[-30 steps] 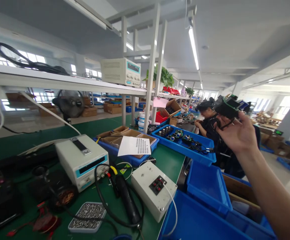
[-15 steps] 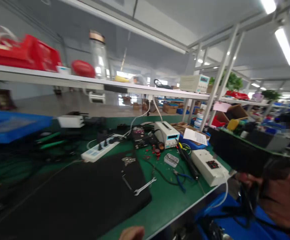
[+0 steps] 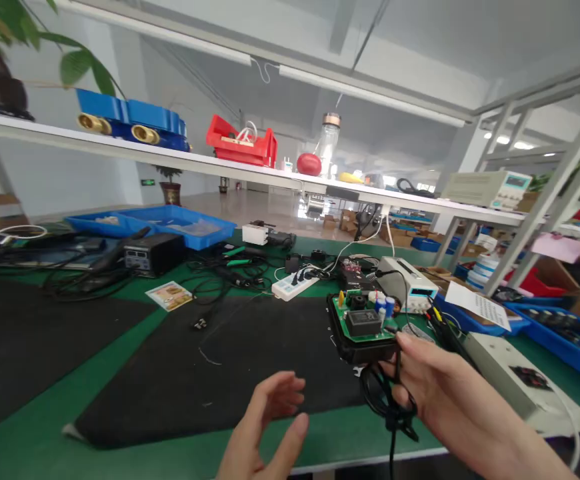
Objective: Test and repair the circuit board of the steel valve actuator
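Observation:
My right hand (image 3: 435, 380) grips the lower right edge of a black housing with a green circuit board (image 3: 363, 323) set in it, tilted above the mat. Blue and black parts stand on the board. A bundled black cable (image 3: 393, 403) hangs from the same hand. To the left, my left hand (image 3: 273, 427) is held over the bench's front edge, fingers curved and thumb apart, with nothing in it. The black mat (image 3: 180, 387) lies beneath.
A white power strip (image 3: 293, 285), a bench power supply (image 3: 405, 283) and a beige box (image 3: 523, 380) stand on the bench. Blue trays (image 3: 195, 230) lie at the back left. A shelf (image 3: 250, 170) crosses above, holding a red bin (image 3: 243, 143).
The view has swung left. The board housing and cable, blurred at the far right before, are now over the mat in my right hand. More of my left hand shows.

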Demonstrator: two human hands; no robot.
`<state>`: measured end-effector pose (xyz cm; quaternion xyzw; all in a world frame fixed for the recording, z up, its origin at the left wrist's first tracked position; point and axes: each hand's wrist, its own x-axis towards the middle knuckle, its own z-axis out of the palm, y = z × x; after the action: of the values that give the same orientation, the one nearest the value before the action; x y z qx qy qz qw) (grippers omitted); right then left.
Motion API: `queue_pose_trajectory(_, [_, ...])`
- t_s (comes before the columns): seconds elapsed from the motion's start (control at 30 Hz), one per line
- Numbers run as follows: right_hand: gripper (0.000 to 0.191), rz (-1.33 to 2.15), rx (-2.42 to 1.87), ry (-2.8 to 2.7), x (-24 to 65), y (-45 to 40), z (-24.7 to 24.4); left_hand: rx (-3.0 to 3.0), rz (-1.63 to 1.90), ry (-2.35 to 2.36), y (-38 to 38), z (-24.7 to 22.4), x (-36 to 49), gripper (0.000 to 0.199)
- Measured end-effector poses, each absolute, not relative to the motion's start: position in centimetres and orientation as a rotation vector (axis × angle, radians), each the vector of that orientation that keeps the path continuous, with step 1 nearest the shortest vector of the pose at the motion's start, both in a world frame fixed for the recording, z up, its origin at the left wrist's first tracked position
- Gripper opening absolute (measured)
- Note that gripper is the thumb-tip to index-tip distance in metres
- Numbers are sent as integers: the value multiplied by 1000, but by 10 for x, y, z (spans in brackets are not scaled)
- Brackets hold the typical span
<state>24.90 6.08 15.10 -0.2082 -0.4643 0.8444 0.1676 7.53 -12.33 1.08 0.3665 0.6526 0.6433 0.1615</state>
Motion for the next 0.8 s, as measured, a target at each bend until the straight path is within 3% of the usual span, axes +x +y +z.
queue_pose_trajectory(0.17, [26,2411,-469,-1394,193,71,121,1158,1848,1758,-88,25,54,66])
queue_pose_trajectory(0.5, [52,2280,-337,-1524,104,118,43,1147,1818,1930,-11,10,-13,95])
queue_pose_trajectory(0.8, [37,2455,-405,-1508,68,158,-19,1040,1763,1913,30,-43,-62,103])
